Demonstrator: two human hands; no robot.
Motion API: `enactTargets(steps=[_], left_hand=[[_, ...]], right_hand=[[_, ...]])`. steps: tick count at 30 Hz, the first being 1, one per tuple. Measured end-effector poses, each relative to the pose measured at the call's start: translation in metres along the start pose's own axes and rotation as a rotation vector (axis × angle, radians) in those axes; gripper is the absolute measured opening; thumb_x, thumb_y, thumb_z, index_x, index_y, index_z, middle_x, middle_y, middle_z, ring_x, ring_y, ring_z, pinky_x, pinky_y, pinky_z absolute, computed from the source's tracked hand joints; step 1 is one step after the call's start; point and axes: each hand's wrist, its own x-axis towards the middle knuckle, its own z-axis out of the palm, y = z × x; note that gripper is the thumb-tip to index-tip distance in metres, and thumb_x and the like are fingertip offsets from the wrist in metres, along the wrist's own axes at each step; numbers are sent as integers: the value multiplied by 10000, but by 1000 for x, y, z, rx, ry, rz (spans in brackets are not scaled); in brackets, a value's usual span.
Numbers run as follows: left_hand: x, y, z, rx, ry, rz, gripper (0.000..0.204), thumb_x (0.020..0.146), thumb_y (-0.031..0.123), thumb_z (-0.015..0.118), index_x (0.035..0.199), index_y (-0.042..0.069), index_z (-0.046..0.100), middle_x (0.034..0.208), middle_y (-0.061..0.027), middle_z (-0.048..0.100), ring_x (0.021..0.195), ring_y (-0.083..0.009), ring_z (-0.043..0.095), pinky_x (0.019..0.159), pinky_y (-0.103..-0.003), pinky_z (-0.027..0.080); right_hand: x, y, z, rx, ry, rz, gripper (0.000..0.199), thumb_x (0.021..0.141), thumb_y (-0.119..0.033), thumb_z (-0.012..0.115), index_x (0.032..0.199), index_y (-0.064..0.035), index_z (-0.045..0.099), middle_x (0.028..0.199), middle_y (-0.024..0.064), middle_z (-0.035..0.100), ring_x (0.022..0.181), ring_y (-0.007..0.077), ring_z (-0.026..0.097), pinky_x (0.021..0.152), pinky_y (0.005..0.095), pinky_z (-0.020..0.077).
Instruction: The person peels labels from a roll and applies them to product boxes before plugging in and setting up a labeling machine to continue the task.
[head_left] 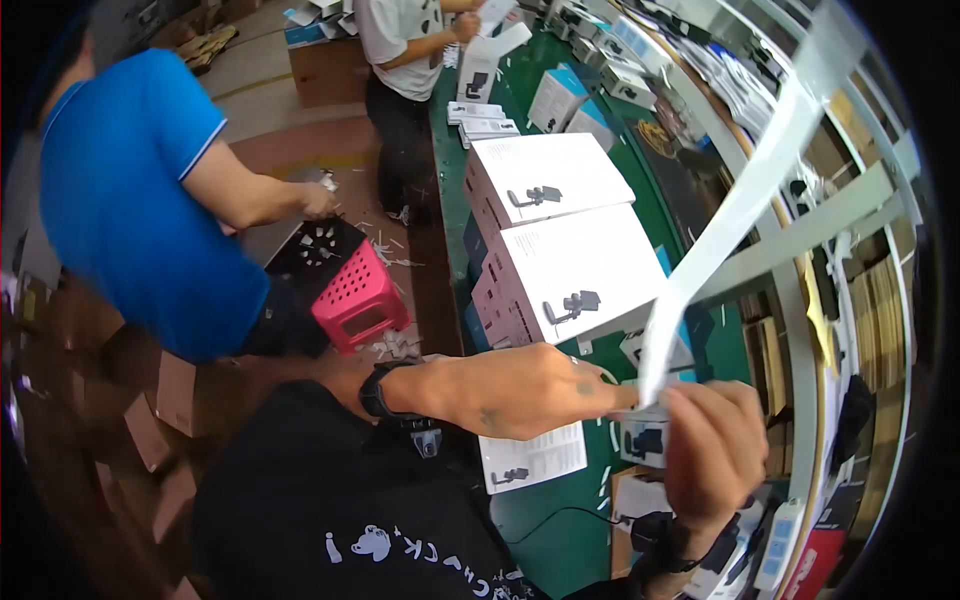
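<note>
A long white strip [705, 230] with a slight shine runs down from the upper right, narrowing where it reaches my fingers. My right hand [715, 450] pinches its lower end between thumb and fingers. From the left comes my left hand [515, 390], back upward, fingers curled and their tips meeting the strip beside the right thumb; the exact grip is partly hidden. Under the hands stands a small box [643, 442] with a dark device printed on it. A white printed box [535, 460] lies below my left hand.
Two large white boxes [580, 265] stand on the green table [545, 525] beyond my hands. Metal shelving [805, 400] lines the right side. At left, a person in a blue shirt [140, 210] is near a pink stool [362, 300]; another person [400, 60] handles a box farther off.
</note>
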Motion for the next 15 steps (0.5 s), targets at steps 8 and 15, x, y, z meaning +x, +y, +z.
enactTargets(steps=[8, 15], left_hand=[[-27, -11, -13, -330, 343, -529, 299, 919, 57, 518, 1158, -119, 553, 901, -186, 704, 916, -265, 680, 846, -333, 522], [-45, -39, -2, -393, 256, -582, 391, 947, 143, 488, 1206, -150, 501, 882, -194, 686, 916, -274, 674, 896, -376, 506]], right_hand=[[-291, 59, 146, -526, 134, 913, 154, 895, -96, 584, 998, -15, 666, 976, 138, 691, 850, 281, 658, 723, 366, 515], [-342, 39, 237, -443, 43, 1016, 136, 864, -58, 603, 958, 26, 653, 954, 155, 686, 813, 328, 652, 722, 403, 508]])
